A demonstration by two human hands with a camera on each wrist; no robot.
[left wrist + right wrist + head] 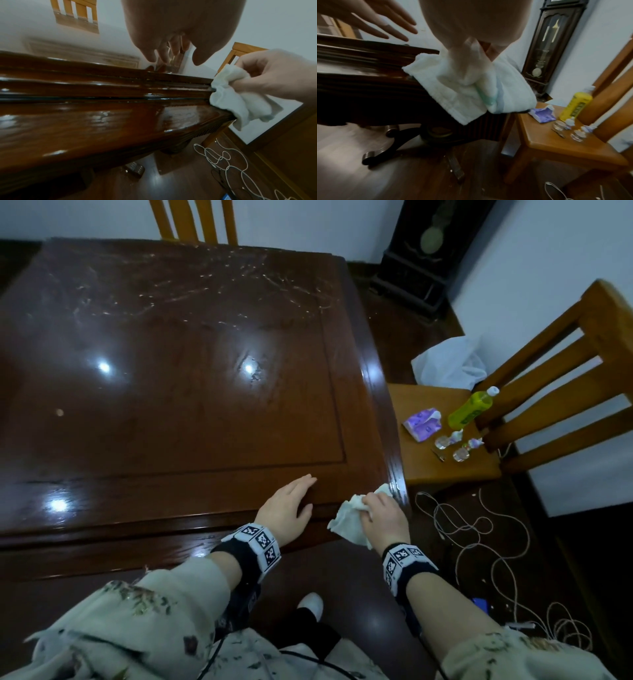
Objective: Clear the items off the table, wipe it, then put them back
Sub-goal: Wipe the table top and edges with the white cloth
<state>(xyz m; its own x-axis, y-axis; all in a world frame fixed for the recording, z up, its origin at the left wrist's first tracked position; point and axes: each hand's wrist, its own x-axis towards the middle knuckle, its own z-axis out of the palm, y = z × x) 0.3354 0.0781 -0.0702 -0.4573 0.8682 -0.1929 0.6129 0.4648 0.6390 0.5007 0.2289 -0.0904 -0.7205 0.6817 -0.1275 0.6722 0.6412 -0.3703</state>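
The dark glossy wooden table (171, 412) fills the head view, with wet streaks at its far side. My left hand (291, 501) rests flat on its near right border, fingers straight. My right hand (380, 511) grips a bunched white cloth (349, 522) against the table's near right corner; the cloth (240, 97) (462, 88) drapes over the edge. On a wooden chair seat (428, 474) to the right stand a yellow-green bottle (471, 409), a purple tissue pack (421, 426), two small clear glasses (460, 454) and small figurines (457, 436).
A white plastic bag (448, 364) lies on the floor behind the chair. White cables (479, 529) coil on the dark floor right of me. A tall dark pendulum clock (428, 251) stands at the wall, and another chair (195, 220) stands beyond the table.
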